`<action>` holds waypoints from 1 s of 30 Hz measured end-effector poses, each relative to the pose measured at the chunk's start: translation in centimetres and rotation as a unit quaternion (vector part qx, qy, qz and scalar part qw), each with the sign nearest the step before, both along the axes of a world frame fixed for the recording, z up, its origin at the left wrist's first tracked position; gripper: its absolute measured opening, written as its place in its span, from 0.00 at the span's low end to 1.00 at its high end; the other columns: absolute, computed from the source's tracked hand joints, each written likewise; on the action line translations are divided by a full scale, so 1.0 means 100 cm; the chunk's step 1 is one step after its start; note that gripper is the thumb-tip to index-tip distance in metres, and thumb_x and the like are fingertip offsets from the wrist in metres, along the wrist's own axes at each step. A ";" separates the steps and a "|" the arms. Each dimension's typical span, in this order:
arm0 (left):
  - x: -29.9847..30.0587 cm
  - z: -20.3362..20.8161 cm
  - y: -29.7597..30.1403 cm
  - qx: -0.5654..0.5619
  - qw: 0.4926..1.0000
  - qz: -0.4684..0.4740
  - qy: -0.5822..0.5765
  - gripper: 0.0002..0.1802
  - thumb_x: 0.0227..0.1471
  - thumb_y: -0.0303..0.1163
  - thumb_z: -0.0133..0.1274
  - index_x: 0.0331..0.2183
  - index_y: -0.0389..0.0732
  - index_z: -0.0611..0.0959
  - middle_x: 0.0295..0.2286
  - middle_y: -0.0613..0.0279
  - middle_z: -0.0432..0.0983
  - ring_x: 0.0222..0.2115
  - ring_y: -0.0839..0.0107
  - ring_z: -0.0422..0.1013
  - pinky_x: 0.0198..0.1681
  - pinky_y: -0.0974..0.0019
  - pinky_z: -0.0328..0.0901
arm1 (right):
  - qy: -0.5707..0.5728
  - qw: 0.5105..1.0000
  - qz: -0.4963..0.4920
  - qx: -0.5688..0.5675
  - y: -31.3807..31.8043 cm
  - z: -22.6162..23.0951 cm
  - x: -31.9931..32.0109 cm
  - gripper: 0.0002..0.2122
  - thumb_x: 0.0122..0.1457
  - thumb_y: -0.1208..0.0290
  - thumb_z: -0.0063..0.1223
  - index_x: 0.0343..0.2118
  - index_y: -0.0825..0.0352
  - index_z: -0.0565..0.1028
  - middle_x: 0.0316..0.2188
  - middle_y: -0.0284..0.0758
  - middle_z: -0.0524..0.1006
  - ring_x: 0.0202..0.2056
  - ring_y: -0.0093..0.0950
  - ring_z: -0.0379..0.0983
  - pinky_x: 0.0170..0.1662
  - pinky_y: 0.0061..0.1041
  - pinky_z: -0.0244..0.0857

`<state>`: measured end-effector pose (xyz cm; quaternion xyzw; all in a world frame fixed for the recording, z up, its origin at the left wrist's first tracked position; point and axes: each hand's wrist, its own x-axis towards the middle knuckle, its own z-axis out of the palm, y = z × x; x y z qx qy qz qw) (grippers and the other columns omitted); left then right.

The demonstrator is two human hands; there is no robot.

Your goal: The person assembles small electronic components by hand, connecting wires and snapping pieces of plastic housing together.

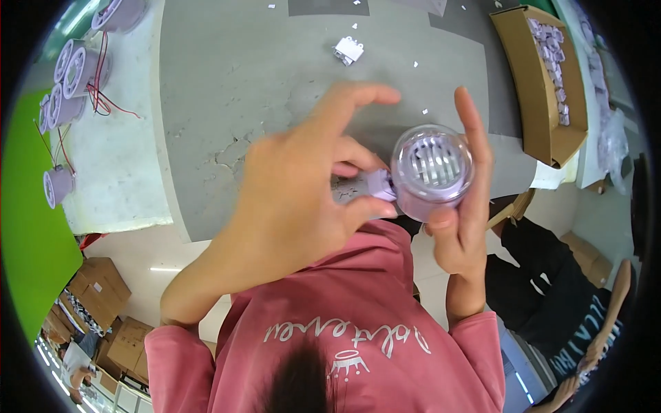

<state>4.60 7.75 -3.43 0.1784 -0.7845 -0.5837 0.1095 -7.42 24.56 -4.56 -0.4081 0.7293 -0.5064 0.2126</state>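
Over the near edge of the grey table mat (227, 89), my right hand (469, 220) holds a round lilac housing (421, 208) topped with a clear dome. Its thumb is at the near side and a finger runs up the right side. Under the dome is a silvery slatted part. My left hand (292, 182) pinches a small lilac plastic piece (379, 184) between thumb and fingers, its index finger raised and curved. That piece meets the housing's left side; whether it is fixed there I cannot tell.
A cardboard box (513, 34) of small lilac parts (549, 51) stands far right. Another small pale part (348, 50) lies on the mat among white scraps. Several lilac round housings (84, 72) with red wires line the left. At right, a co-worker in a dark shirt (568, 310).
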 end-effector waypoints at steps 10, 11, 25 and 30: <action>0.007 0.030 -0.010 0.104 0.989 -0.094 -0.053 0.61 0.26 0.29 0.77 0.62 0.42 0.62 0.33 0.65 0.81 0.30 0.76 0.78 0.37 0.70 0.73 | -0.174 0.977 -0.034 0.116 -0.015 0.043 0.007 0.51 0.49 0.27 0.49 0.58 0.77 0.65 0.51 0.48 0.73 0.45 0.31 0.75 0.49 0.27 0.67; 0.006 0.033 -0.010 0.098 0.987 -0.102 -0.076 0.63 0.24 0.28 0.77 0.63 0.43 0.61 0.29 0.66 0.82 0.30 0.75 0.78 0.36 0.70 0.73 | -0.175 0.977 -0.037 0.116 -0.015 0.043 0.007 0.51 0.49 0.27 0.49 0.58 0.77 0.65 0.51 0.48 0.73 0.45 0.31 0.75 0.49 0.27 0.67; -0.017 0.050 0.013 0.103 0.990 0.085 -0.052 0.66 0.22 0.25 0.78 0.63 0.35 0.60 0.31 0.61 0.82 0.31 0.74 0.79 0.38 0.70 0.76 | -0.125 0.990 -0.067 -0.019 -0.009 0.039 0.004 0.46 0.56 0.33 0.48 0.62 0.75 0.58 0.44 0.45 0.74 0.40 0.29 0.76 0.46 0.28 0.68; -0.019 0.021 0.009 0.095 0.994 0.045 0.029 0.63 0.26 0.24 0.76 0.63 0.33 0.59 0.32 0.61 0.82 0.32 0.73 0.79 0.38 0.70 0.76 | -0.078 0.996 -0.051 -0.018 0.004 0.027 -0.001 0.44 0.59 0.39 0.48 0.66 0.74 0.53 0.49 0.46 0.71 0.47 0.32 0.73 0.52 0.31 0.65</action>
